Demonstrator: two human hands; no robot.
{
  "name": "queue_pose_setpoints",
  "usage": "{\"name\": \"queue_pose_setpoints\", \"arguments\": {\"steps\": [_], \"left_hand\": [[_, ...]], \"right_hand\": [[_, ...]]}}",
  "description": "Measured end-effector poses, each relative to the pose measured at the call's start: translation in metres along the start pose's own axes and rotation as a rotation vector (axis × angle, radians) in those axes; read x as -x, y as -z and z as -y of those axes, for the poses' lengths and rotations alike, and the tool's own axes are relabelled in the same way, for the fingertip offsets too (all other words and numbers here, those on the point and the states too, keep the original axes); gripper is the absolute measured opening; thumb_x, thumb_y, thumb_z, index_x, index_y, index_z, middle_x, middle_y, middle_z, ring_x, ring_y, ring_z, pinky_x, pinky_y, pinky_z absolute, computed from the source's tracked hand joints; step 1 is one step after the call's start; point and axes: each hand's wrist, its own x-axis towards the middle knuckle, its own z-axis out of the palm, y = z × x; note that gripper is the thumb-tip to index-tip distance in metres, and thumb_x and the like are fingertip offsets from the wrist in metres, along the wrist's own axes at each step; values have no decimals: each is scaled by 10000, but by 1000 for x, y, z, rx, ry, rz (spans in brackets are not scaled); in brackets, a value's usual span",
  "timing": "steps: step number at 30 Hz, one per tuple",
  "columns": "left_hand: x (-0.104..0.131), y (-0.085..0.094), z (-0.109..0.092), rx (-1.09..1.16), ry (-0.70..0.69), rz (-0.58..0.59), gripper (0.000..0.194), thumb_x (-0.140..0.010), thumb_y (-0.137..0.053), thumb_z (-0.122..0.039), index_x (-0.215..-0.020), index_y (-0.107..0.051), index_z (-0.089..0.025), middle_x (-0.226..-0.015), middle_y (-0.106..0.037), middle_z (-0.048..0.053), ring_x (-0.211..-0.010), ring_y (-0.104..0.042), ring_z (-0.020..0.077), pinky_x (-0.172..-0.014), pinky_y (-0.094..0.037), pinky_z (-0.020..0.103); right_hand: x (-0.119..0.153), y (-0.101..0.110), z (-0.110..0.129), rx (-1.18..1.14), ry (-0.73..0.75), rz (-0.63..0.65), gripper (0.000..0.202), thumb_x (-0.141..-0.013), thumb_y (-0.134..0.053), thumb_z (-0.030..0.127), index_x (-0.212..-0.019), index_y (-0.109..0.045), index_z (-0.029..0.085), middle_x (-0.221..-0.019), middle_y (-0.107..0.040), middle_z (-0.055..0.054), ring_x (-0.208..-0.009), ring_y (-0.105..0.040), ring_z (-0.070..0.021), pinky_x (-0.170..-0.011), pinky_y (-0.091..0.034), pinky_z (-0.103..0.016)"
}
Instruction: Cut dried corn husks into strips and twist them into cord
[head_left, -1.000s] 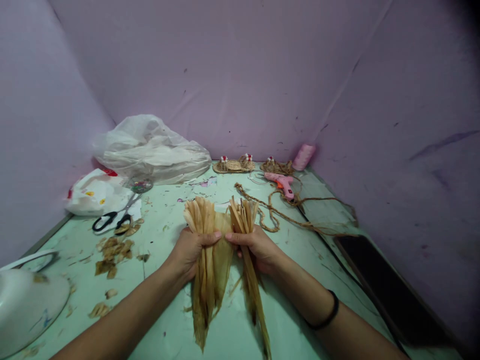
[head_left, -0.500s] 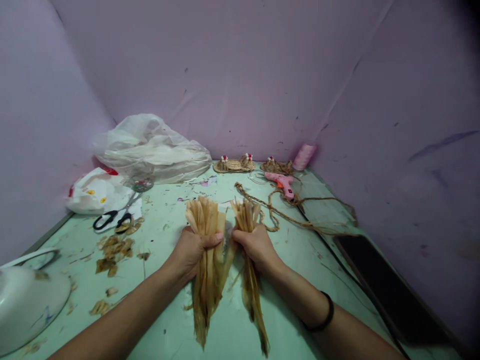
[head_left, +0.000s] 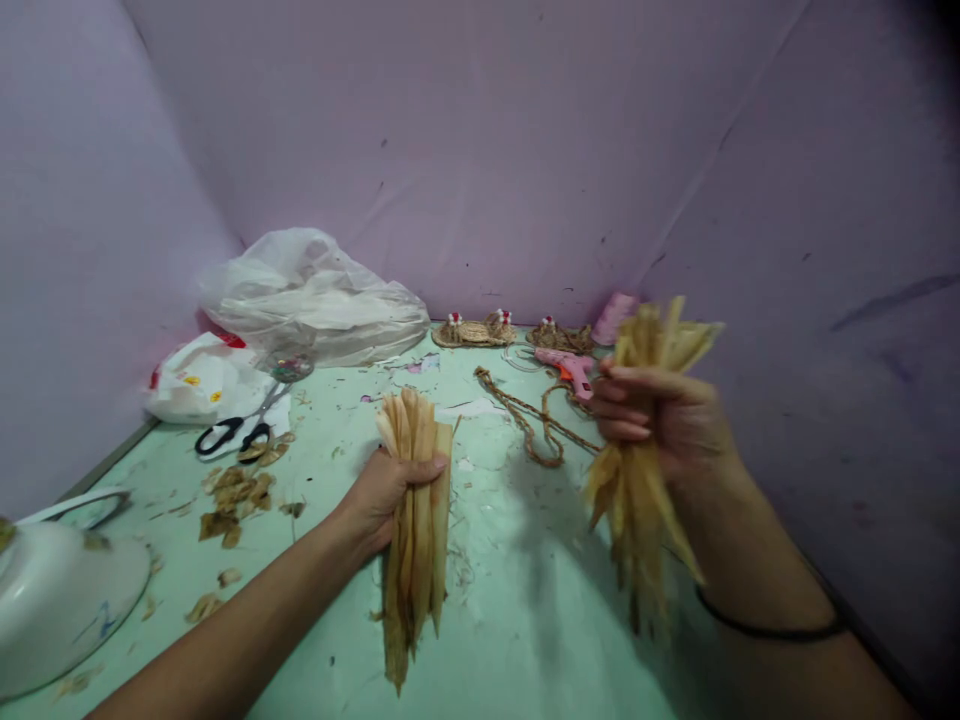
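My left hand (head_left: 388,492) is closed round a bundle of dry tan leaf strips (head_left: 420,540), thumb across the front, the strips hanging down over the green table. Up and to the right, my right hand (head_left: 667,415) grips a second bundle of dry strips (head_left: 637,500), raised above the tabletop with its ends fanned out above and below the fist. A braided cord (head_left: 536,412) lies between the two hands, farther back. Near the right fingers, a pink glue gun (head_left: 566,367) is partly hidden.
Scissors (head_left: 251,425) and leaf scraps (head_left: 232,500) lie on the green table (head_left: 337,640) at left. A white bowl (head_left: 75,610) sits front left. Behind are a plastic bag (head_left: 322,300), woven slippers (head_left: 472,333) and a pink thread spool (head_left: 613,320).
My right hand has lifted its bundle up and to the right, apart from the left one, and its strips are now spread. My left hand has hardly moved.
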Motion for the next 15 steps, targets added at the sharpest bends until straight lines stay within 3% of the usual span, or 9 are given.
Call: {"name": "queue_pose_setpoints", "arguments": {"steps": [4, 7, 10, 15], "left_hand": [[2, -1, 3, -8, -28, 69, 289, -462, -681, -39, -743, -638, -92, -575, -642, 41, -475, -579, 163, -480, -484, 286], [3, 0, 6, 16, -40, 191, 308, -471, -685, -53, -776, -660, -81, -624, -664, 67, -534, -610, 189, -550, -503, 318], [4, -1, 9, 9, -54, 261, 262, -481, -706, -89, -738, -657, -81, -615, -657, 74, -554, -617, 205, -580, -504, 342], [2, -1, 12, -75, -198, 128, 257, -440, -734, -108, -669, -617, -101, -545, -602, 13, -501, -572, 160, -534, -485, 306]], "right_hand": [[5, -26, -62, 223, -222, 52, 272, -470, -721, 139, -626, -498, 153, -443, -387, 85, -367, -276, -13, -324, -145, -141], [8, -39, -101, 304, -303, 104, 270, -470, -734, 171, -633, -523, 136, -450, -430, 68, -377, -329, -28, -324, -178, -151], [10, -40, -114, 332, -310, 94, 247, -474, -728, 189, -605, -529, 125, -444, -444, 56, -377, -341, -32, -325, -187, -162], [9, -36, -114, 385, -243, 93, 201, -490, -693, 193, -638, -577, 121, -433, -449, 57, -369, -349, -44, -324, -199, -177]]}}
